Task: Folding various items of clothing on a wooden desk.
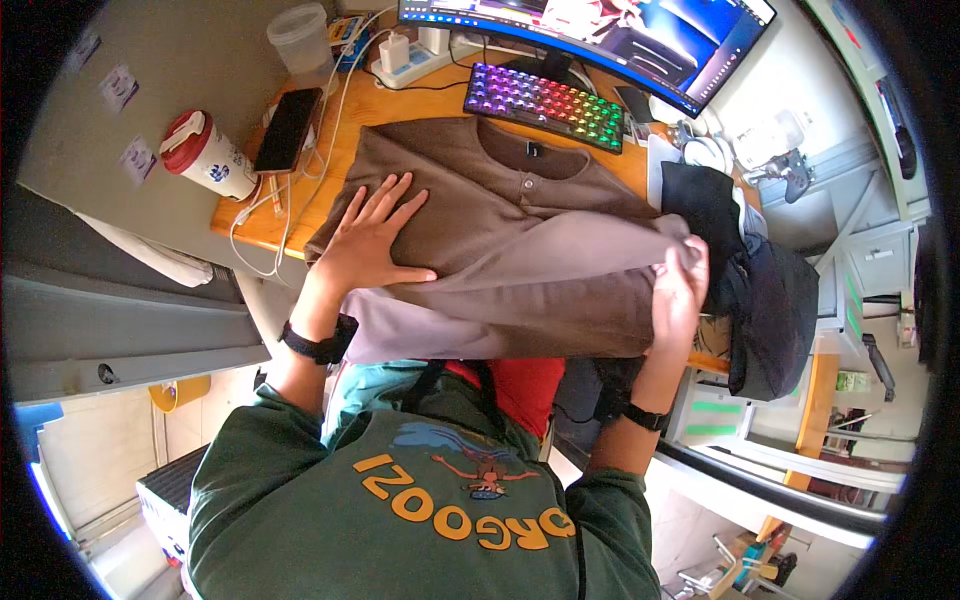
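A brown long-sleeved garment [465,202] with a round neckline and a button lies spread over the wooden desk, its lower part hanging past the front edge. My left hand [373,240] rests flat on its left side, fingers spread, holding nothing. On the right, my right hand [681,281] pinches a lighter brown part of the fabric between thumb and fingers. That lighter part runs in a raised fold across the garment's front. Both wrists wear black bands.
A lit keyboard [545,107] and a curved monitor [600,37] stand behind the garment. At the left are a lidded cup [217,161], a smartphone [287,131] and white cables [281,225]. Dark cloth [772,315] hangs at the right; a game controller [784,172] is beyond.
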### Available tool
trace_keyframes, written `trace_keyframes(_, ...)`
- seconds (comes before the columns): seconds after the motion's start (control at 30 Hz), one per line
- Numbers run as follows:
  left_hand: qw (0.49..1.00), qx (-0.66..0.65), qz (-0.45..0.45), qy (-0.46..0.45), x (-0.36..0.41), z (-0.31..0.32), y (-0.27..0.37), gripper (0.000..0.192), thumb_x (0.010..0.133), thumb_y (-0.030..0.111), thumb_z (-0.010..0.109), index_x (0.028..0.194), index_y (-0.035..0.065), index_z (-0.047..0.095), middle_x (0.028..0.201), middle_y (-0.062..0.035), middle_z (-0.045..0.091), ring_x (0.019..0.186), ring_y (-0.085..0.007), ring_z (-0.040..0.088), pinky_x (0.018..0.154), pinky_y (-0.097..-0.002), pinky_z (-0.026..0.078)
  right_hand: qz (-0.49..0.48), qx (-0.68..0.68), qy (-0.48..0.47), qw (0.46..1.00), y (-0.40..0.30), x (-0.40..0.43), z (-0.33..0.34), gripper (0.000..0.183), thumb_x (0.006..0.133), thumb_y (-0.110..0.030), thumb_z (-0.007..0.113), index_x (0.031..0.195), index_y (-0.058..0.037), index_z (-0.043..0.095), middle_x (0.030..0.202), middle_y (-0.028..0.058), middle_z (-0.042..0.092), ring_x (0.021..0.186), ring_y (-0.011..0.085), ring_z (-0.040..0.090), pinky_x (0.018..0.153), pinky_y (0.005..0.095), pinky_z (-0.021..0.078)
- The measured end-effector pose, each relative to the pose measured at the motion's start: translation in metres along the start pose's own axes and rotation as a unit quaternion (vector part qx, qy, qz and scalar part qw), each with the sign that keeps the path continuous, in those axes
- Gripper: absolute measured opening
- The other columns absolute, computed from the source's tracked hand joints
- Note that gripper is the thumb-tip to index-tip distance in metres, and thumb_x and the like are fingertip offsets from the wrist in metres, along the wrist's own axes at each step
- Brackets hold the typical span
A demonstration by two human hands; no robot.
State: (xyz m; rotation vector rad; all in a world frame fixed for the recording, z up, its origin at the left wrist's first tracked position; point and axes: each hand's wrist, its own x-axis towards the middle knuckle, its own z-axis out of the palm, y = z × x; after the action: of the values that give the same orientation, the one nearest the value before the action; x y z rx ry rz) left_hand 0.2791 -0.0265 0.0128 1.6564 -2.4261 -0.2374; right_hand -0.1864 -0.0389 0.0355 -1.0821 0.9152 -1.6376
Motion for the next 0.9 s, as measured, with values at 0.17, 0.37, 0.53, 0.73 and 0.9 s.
trace_keyframes(0.17, 1.0, -0.018, 0.001, 0.016, -0.002, -0.002, 0.004, 0.119, 0.072, 0.08, 0.076, 0.166, 0.0182, 0.036, 0.175, -0.0119, 0.026, 0.162, -0.0336, 0.022, 0.131, -0.0577, 0.018, -0.063, 0.186, -0.054, 0.979, 0.003, -0.005, -0.049, 0.051, 0.096, 0.007, 0.06, 0.143, -0.0082, 0.05, 0.137, 0.012, 0.061, 0.132, 0.0251, 0.057, 0.117, 0.0458, 0.0423)
trace_keyframes(0.37, 1.0, -0.006, -0.013, 0.011, -0.001, -0.002, 0.006, 0.119, 0.074, 0.082, 0.074, 0.166, 0.0182, 0.036, 0.175, -0.0125, 0.025, 0.162, -0.0347, 0.022, 0.131, -0.0575, 0.019, 0.03, -0.143, 0.177, 0.973, 0.014, -0.025, -0.035, 0.031, 0.107, -0.006, 0.06, 0.137, -0.0024, 0.057, 0.128, 0.0118, 0.067, 0.114, 0.0202, 0.066, 0.1, 0.0322, 0.0519)
trace_keyframes(0.53, 0.999, 0.007, -0.034, 0.034, 0.0, 0.004, 0.007, 0.101, 0.089, 0.077, 0.064, 0.166, 0.0193, 0.036, 0.175, -0.0127, 0.025, 0.163, -0.0313, 0.02, 0.131, -0.0554, 0.018, 0.049, -0.57, 0.115, 0.812, -0.007, -0.052, -0.005, 0.052, 0.103, -0.026, 0.073, 0.143, -0.0018, 0.05, 0.119, 0.0152, 0.069, 0.109, 0.0226, 0.067, 0.095, 0.0351, 0.0522)
trace_keyframes(0.73, 0.991, 0.043, -0.082, 0.097, 0.012, 0.019, -0.008, 0.077, 0.104, 0.06, 0.055, 0.165, 0.0179, 0.037, 0.173, -0.0166, 0.029, 0.16, -0.0351, 0.027, 0.129, -0.055, 0.024, -0.121, -0.422, 0.099, 0.893, 0.009, -0.047, -0.025, 0.031, 0.108, -0.011, 0.061, 0.137, -0.0008, 0.056, 0.117, 0.0112, 0.068, 0.109, 0.0223, 0.065, 0.101, 0.0347, 0.0476)
trace_keyframes(0.9, 0.991, 0.059, -0.096, 0.077, 0.023, -0.003, -0.006, 0.07, 0.102, 0.056, 0.059, 0.157, 0.0143, 0.049, 0.168, -0.0134, 0.038, 0.151, -0.0364, 0.042, 0.121, -0.056, 0.038, -0.089, -0.364, 0.175, 0.911, 0.01, -0.049, -0.045, 0.024, 0.105, -0.01, 0.066, 0.127, 0.0008, 0.062, 0.116, 0.0106, 0.071, 0.105, 0.0173, 0.066, 0.097, 0.0324, 0.05)
